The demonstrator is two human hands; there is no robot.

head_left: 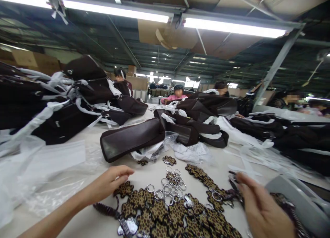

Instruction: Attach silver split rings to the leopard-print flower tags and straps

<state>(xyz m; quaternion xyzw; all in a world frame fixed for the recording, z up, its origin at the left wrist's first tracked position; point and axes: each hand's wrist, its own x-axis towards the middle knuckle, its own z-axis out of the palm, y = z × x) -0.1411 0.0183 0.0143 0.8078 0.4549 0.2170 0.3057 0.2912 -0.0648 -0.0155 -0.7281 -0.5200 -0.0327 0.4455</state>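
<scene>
My left hand (116, 179) reaches in from the left, fingers stretched out and thumb apart. Just under its fingertips lies a leopard-print flower-shaped piece (124, 188). My right hand (260, 203) is closed at the dark end of a braided strap (230, 195) with metal fittings. That strap leads to a leopard-print piece bearing a metal ring (216, 196). Between my hands sits a small heap of silver split rings (170, 189). In front spreads a pile of leopard-print pieces (161, 214). Another braided strap (107, 209) lies below my left hand.
Dark brown bags (134, 138) with white-wrapped handles lie across the table, heaped high at left (87, 83). Clear plastic (54, 193) and white paper (64, 153) cover the left side. A grey bin (296, 193) stands at right. Several people sit beyond the bags.
</scene>
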